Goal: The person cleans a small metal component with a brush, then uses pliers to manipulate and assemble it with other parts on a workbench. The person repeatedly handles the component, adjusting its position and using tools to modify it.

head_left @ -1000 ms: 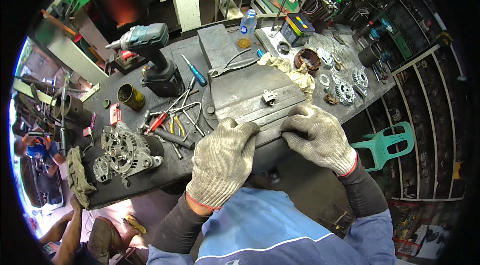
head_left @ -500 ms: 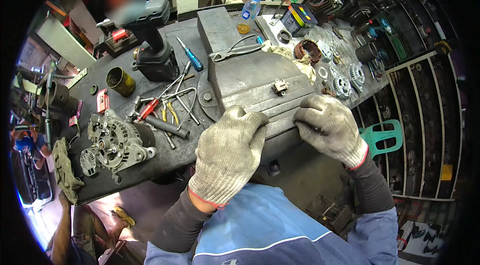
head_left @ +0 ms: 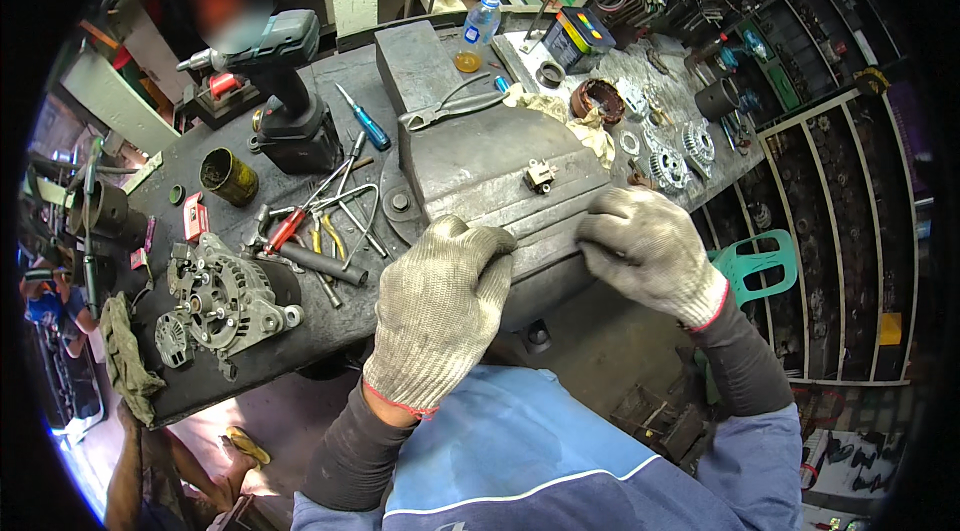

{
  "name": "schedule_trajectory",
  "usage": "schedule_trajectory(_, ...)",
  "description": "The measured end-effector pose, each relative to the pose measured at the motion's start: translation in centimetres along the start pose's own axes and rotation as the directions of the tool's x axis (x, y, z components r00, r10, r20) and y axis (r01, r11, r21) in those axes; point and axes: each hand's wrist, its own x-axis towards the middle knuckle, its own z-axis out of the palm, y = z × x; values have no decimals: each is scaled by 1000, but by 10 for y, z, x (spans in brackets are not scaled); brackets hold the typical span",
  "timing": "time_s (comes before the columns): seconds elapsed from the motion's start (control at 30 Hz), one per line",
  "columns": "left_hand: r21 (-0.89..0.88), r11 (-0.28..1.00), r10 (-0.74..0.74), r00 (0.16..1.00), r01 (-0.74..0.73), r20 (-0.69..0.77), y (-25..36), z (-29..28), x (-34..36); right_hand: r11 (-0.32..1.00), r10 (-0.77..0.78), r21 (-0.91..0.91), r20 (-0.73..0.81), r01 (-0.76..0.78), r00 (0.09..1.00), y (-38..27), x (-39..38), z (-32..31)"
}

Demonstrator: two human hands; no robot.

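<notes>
My left hand [head_left: 440,306], in a grey knit glove, is at the near edge of a large vise-like metal block [head_left: 480,161]. Its fingers are curled together, and whatever they hold is hidden. Just to the right, my right hand [head_left: 645,246], gloved alike, has fingers and thumb pressed together in a pinch. Nothing shows plainly between them. A small brush-holder-like metal part [head_left: 540,176] lies on top of the block, beyond both hands and touched by neither. Long-handled pliers [head_left: 455,111] rest farther back on the block.
Left on the bench are an alternator [head_left: 225,296], a hammer [head_left: 315,259], a blue screwdriver [head_left: 365,119] and a cordless impact wrench [head_left: 285,91]. Behind stand a bottle [head_left: 480,31] and a copper coil ring [head_left: 597,101]. A green plastic stool [head_left: 755,266] is at right; another person's leg [head_left: 205,476] shows lower left.
The view has shifted a little, so the bench and its things sit farther left. Both hands keep nearly the same closed pose near the block's edge, the right turned slightly more knuckles-up.
</notes>
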Motion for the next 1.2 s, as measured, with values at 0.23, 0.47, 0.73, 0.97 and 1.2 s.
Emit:
schedule_trajectory(0.23,-16,1000,8,1000,-8,-8,0,-1,0,999,-10,37,47,8,999,4,-6,-1)
schedule_trajectory(0.47,-71,997,-17,1000,15,-24,-3,0,-1,999,-38,35,66,36,997,3,-5,2)
schedule_trajectory(0.73,-20,1000,4,1000,-4,-7,1,-2,-2,1000,9,14,105,-10,994,13,-5,0)
schedule_trajectory(0.97,325,932,99,975,-161,198,10,-10,-2,1000,8,7,152,-9,988,9,4,-2)
schedule_trajectory(1.2,312,935,110,974,-169,196,6,-9,-2,998,-51,29,137,47,989,12,2,1)
